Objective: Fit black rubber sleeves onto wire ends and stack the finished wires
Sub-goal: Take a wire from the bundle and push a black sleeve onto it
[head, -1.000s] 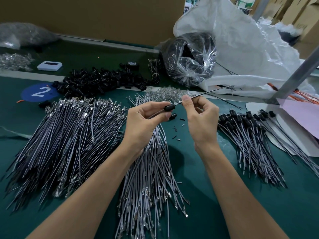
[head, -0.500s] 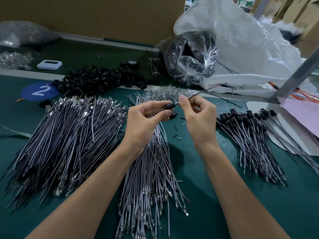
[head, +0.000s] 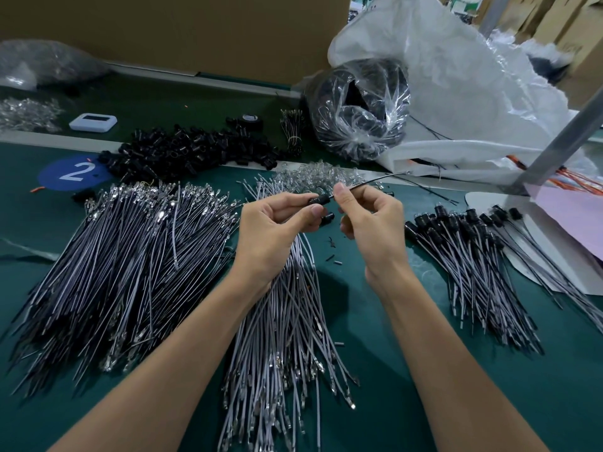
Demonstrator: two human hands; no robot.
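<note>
Ctr bench, hands pinch sleeve, wire

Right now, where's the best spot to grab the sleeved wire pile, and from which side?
Probably mid-length on the sleeved pile, coming from above and pinching across the strands. There the wires lie tightest together. The sleeves fan wide at the far end and the bare tips splay at the near end.

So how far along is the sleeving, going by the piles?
Done: the sleeved stack on the right. In hand: the left hand pinches a black sleeve on one wire, which the right hand pinches. Left: the large bare-wire pile, the middle pile and the loose sleeves; most of the job looks undone.
</note>
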